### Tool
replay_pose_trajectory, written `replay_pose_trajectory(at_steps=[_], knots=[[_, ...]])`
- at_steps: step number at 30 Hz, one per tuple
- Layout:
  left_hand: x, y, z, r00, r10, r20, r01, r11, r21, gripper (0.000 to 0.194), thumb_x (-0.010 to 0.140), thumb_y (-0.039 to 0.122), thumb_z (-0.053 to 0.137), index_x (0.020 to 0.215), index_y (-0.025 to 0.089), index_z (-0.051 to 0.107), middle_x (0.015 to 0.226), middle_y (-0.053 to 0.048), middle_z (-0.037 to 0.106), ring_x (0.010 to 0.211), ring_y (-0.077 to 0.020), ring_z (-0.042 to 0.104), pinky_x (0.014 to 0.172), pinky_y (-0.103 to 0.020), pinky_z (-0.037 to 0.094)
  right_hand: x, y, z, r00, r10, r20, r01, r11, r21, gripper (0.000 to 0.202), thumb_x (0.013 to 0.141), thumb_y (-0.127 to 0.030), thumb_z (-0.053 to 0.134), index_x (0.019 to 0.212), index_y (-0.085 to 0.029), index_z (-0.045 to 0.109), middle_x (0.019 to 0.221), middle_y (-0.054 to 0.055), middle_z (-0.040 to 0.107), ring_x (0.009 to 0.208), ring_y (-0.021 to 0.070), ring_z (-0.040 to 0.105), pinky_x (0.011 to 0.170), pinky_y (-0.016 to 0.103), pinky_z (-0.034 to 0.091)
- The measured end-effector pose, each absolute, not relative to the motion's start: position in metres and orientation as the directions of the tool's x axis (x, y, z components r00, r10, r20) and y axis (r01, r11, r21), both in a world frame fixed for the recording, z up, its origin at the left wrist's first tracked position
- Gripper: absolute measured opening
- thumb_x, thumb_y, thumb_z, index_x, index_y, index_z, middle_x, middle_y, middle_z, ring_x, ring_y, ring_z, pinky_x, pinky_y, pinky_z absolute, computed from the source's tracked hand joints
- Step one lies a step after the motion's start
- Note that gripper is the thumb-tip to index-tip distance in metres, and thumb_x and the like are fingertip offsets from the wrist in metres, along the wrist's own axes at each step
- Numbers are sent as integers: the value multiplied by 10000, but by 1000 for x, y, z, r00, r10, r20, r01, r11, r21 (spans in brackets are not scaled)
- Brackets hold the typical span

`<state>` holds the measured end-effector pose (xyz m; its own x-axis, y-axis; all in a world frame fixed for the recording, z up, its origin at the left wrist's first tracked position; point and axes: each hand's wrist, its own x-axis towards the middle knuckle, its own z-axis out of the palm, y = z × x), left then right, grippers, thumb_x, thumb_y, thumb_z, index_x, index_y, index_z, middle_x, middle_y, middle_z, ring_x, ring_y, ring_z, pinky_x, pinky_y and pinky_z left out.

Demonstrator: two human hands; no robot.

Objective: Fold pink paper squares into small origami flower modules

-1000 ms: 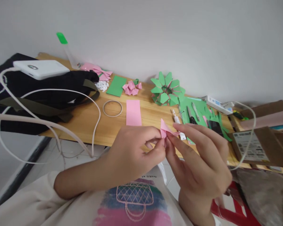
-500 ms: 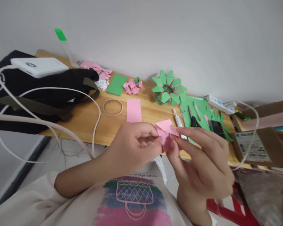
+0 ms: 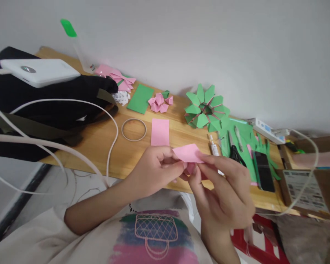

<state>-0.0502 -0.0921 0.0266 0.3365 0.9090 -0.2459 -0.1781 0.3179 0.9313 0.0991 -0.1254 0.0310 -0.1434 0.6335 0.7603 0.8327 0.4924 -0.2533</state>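
A partly folded piece of pink paper (image 3: 188, 152) is held up between both hands, above the table's front edge. My left hand (image 3: 158, 170) pinches its left side between thumb and fingers. Thumb and fingertips of my right hand (image 3: 222, 187) grip its right side and lower fold. The lower folds are partly hidden by the fingers. Just behind the hands lies a flat pink paper sheet (image 3: 160, 132). A ring of green folded paper pieces (image 3: 206, 109) stands farther back, with pink showing between them.
On the wooden table (image 3: 104, 135) are a hoop (image 3: 134, 129), green paper (image 3: 140, 98), folded pink pieces (image 3: 158, 102), a glue tube (image 3: 214, 149), black-handled scissors (image 3: 235, 154), a phone (image 3: 264, 171) and a power strip (image 3: 265, 130). A black bag (image 3: 57, 99) carries a white power bank (image 3: 44, 71). White cables loop at left.
The pink paper has tipped so its upper flap lies flatter toward the camera. My right hand has moved slightly left, and the camera view has shifted a little.
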Motion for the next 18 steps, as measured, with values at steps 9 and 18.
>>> replay_pose_trajectory(at_steps=[9, 18], knots=[[-51, -69, 21, 338, 908, -248, -181, 321, 930, 164, 779, 139, 555, 676, 155, 682, 607, 7, 699, 523, -100, 657, 477, -158, 511, 98, -98, 26, -278, 654, 704, 836, 526, -157, 243, 756, -61, 722, 940, -204, 656, 915, 31, 729, 841, 201, 661, 762, 364, 525], [-49, -62, 16, 410, 857, -313, -257, 438, 862, 164, 767, 136, 563, 655, 155, 682, 630, 8, 717, 506, -91, 659, 446, -144, 502, 103, -94, 24, -266, 635, 725, 788, 577, -216, 245, 746, -39, 715, 932, -189, 663, 889, 15, 690, 807, 176, 641, 744, 346, 536]])
